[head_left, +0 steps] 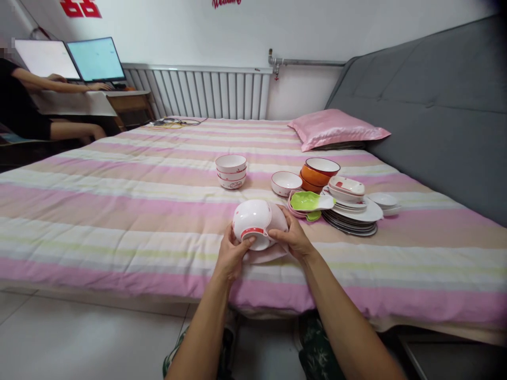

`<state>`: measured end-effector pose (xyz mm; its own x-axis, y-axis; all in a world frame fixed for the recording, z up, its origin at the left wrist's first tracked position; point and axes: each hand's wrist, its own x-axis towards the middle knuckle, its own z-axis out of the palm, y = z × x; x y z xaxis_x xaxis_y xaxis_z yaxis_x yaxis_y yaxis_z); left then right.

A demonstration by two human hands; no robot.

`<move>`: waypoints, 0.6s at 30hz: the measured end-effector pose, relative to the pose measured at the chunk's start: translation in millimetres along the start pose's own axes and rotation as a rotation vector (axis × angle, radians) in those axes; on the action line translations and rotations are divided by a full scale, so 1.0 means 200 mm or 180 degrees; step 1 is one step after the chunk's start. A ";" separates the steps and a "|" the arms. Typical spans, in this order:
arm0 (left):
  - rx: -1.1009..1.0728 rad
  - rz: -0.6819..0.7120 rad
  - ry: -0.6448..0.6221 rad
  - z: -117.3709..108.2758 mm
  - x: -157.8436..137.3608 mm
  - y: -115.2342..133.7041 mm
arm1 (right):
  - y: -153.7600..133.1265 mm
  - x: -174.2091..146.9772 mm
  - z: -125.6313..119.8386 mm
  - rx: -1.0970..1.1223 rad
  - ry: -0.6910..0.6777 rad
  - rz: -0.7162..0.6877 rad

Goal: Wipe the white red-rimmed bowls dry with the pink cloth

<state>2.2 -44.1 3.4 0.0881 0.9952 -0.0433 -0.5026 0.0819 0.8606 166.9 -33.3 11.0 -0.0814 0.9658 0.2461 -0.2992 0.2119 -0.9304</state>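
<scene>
Just above the near side of the bed, a white bowl point(249, 215) is tipped on its side with its red-ringed foot facing me. My left hand point(233, 254) grips its left side, thumb near the foot. A pale cloth point(278, 220) covers the bowl's right side and hangs beneath it. My right hand point(295, 236) is closed on this cloth, pressing it against the bowl. Beyond them stands a stack of white bowls point(231, 172) with red rims. One similar bowl point(285, 183) sits apart to its right.
At right are orange bowls point(312, 177), a green leaf-shaped dish point(307, 201), stacked plates point(356, 215) and small white dishes point(384, 200). A pink pillow point(336, 128) lies near the grey headboard point(428, 100). Cables point(178, 122) rest at the far edge. Another person point(24, 100) sits by two monitors point(96, 59).
</scene>
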 end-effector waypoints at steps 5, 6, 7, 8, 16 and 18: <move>-0.0513 -0.0062 -0.0031 0.02 0.01 -0.01 | 0.02 0.00 0.04 0.0045 0.0028 -0.0099; -0.0584 -0.0063 -0.0042 0.02 0.01 -0.01 | 0.02 0.00 0.04 0.0063 0.0051 -0.0131; -0.0643 -0.0075 -0.0056 0.02 0.01 -0.01 | 0.03 0.00 0.04 0.0087 0.0078 -0.0157; -0.0694 -0.0091 -0.0066 0.03 0.01 -0.02 | 0.03 0.00 0.04 0.0111 0.0110 -0.0179; -0.1222 -0.0248 -0.0050 0.06 -0.01 -0.03 | 0.06 -0.01 0.10 0.0405 0.0223 -0.0159; -0.1324 -0.0269 -0.0021 0.06 -0.01 -0.03 | 0.06 -0.01 0.11 0.0509 0.0234 -0.0184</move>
<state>16.3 -47.0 4.3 0.1487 0.9838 -0.1004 -0.7975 0.1794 0.5760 141.6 -36.4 4.6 0.0083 0.9623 0.2720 -0.4491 0.2466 -0.8588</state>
